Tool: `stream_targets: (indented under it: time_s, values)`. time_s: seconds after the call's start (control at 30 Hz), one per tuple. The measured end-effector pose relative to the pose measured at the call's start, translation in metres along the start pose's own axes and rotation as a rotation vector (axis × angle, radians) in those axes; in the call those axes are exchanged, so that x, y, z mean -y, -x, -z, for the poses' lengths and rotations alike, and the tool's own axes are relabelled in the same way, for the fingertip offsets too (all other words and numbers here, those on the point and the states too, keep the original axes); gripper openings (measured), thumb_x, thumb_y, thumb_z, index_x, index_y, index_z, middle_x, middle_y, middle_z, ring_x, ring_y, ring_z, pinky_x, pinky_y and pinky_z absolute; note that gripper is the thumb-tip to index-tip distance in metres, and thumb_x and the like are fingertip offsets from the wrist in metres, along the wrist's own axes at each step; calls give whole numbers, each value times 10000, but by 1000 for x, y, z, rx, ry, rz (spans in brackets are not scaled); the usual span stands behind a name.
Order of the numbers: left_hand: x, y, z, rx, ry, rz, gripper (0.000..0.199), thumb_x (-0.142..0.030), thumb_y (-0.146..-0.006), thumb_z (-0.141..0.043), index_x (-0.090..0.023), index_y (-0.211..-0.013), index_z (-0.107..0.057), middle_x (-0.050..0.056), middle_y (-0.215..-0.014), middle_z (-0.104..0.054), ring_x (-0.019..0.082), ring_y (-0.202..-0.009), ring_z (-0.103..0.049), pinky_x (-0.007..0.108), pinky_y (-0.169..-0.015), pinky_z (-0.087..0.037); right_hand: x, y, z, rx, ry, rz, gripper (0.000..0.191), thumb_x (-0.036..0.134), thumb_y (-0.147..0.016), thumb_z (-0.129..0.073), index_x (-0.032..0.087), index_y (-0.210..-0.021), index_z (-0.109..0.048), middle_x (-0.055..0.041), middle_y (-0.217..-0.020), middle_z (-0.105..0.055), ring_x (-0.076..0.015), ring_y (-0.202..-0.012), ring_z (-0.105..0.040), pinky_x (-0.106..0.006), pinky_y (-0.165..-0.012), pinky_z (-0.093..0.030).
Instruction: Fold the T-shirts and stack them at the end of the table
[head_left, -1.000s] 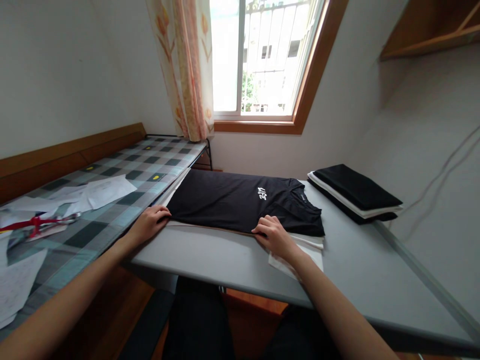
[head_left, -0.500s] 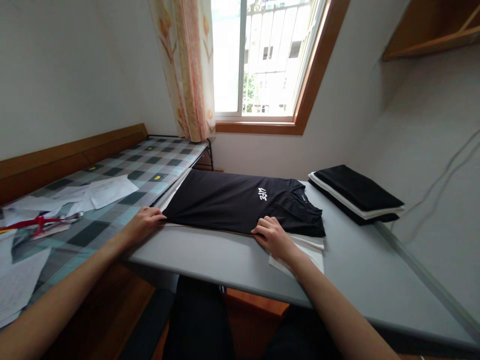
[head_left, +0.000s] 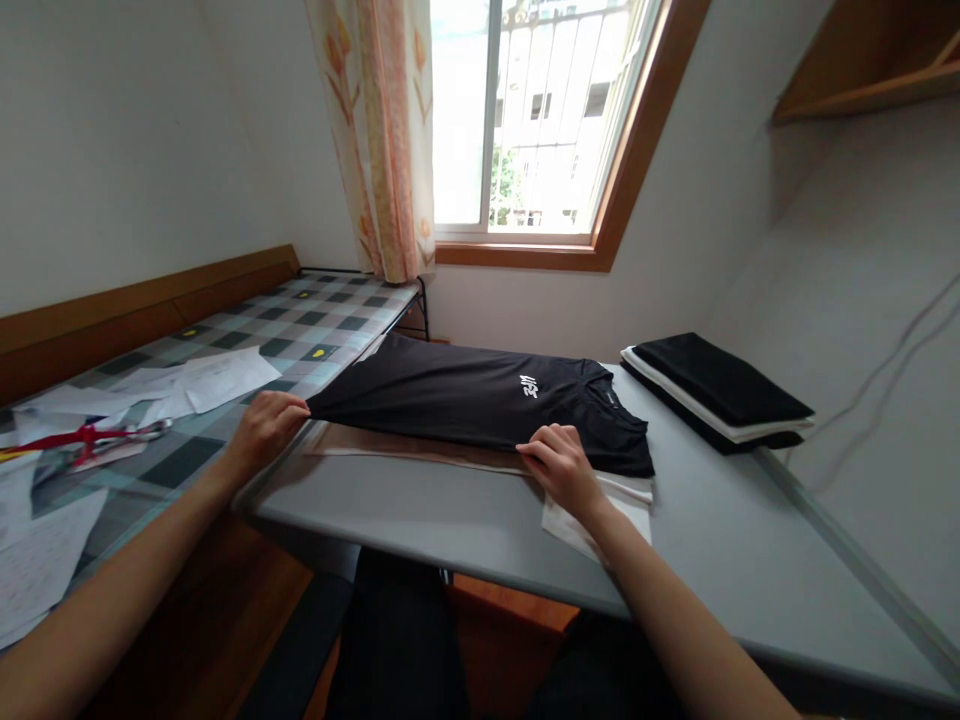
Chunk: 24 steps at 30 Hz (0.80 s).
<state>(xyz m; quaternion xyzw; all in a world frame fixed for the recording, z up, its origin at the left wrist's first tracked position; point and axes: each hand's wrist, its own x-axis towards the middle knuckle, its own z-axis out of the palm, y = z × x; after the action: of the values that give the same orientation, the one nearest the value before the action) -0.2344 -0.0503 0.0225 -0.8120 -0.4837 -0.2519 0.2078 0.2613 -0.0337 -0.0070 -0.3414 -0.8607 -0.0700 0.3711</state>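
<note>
A black shirt [head_left: 457, 390] with white lettering lies lengthwise on the grey table [head_left: 420, 510], its collar to the right. My left hand [head_left: 271, 425] pinches the shirt's near left corner and holds it stretched past the table's left side. Closed on the near edge, to the right of the middle, is my right hand [head_left: 559, 462]. Between the hands that edge is lifted a little. Beneath it show a pinkish cloth [head_left: 420, 452] and, by my right wrist, white cloth [head_left: 592, 520].
Folded black and white clothes [head_left: 712, 385] are stacked at the table's back right. On the left, a checkered bed [head_left: 300, 325] bears papers [head_left: 229, 378] and a red-handled tool [head_left: 88, 436]. A wooden shelf [head_left: 862, 95] hangs at upper right.
My left hand has moved left and slightly up with the shirt's corner. My right hand has raised the near edge slightly, and more of the pinkish cloth shows below it.
</note>
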Motion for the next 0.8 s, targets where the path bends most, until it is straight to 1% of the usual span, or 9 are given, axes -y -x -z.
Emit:
stream_targets:
  time_s: [0.13, 0.27, 0.37, 0.43, 0.5, 0.57, 0.6, 0.7, 0.8]
  values:
    - [-4, 9, -10, 260, 58, -65, 212, -181, -876, -463, -210, -715, -597, 62, -802, -633, 210, -779, -578, 352, -778, -463, 3, 1, -6, 213, -46, 25, 75, 204, -880, -632, 235, -860, -697, -30, -824, -640, -182, -809, -514, -348, -812, -328]
    - [-6, 13, -19, 330, 110, 22, 126, -220, -835, -524, -204, -801, -644, 63, -872, -663, 217, -830, -605, 346, -782, -475, 7, 3, -9, 279, -77, -22, 56, 206, -851, -665, 244, -873, -700, -21, -848, -649, -184, -855, -524, -354, -851, -317]
    - [-6, 10, -16, 383, 183, 17, 133, -246, -841, -533, -206, -838, -659, 53, -886, -667, 202, -825, -621, 325, -773, -487, 7, 2, -6, 263, -84, -42, 49, 205, -860, -656, 243, -852, -687, -13, -831, -655, -186, -854, -534, -367, -864, -309]
    - [-6, 9, -11, 294, 192, 44, 159, -248, -870, -501, -206, -828, -649, 52, -864, -647, 190, -796, -615, 310, -744, -490, 6, 1, -3, 156, -47, -55, 85, 202, -892, -612, 238, -847, -675, -19, -815, -652, -193, -849, -537, -384, -875, -304]
    - [-4, 10, -5, 90, 139, 107, 188, -263, -900, -473, -206, -821, -633, 58, -852, -616, 192, -796, -600, 312, -730, -491, 5, -1, -1, 2, 13, -92, 138, 203, -922, -561, 231, -831, -661, -35, -812, -642, -206, -853, -530, -398, -876, -303]
    - [-3, 13, -1, -37, 72, 134, 208, -274, -914, -460, -206, -800, -620, 57, -826, -585, 194, -785, -578, 316, -716, -486, 4, -1, 0, -40, 32, -88, 173, 208, -928, -546, 226, -787, -646, -42, -800, -629, -207, -836, -516, -387, -847, -314]
    - [-3, 16, 0, -18, 55, 120, 215, -263, -912, -456, -206, -777, -613, 51, -801, -571, 191, -767, -565, 312, -707, -482, 4, -1, -1, 4, 16, -57, 173, 206, -919, -559, 225, -768, -640, -38, -790, -628, -202, -820, -511, -375, -828, -319]
    - [-3, 21, -4, 213, 70, 42, 202, -179, -859, -462, -205, -715, -602, 36, -736, -556, 180, -712, -545, 297, -695, -469, 5, 0, -5, 209, -64, 25, 108, 179, -865, -634, 230, -772, -653, -16, -792, -648, -182, -815, -512, -353, -821, -318]
    - [-4, 21, -9, 337, 94, 35, 169, -116, -770, -491, -208, -748, -631, 47, -791, -611, 197, -766, -581, 309, -740, -474, 7, 1, -7, 265, -113, -16, 71, 176, -813, -694, 240, -791, -677, -6, -803, -661, -182, -847, -517, -357, -846, -311]
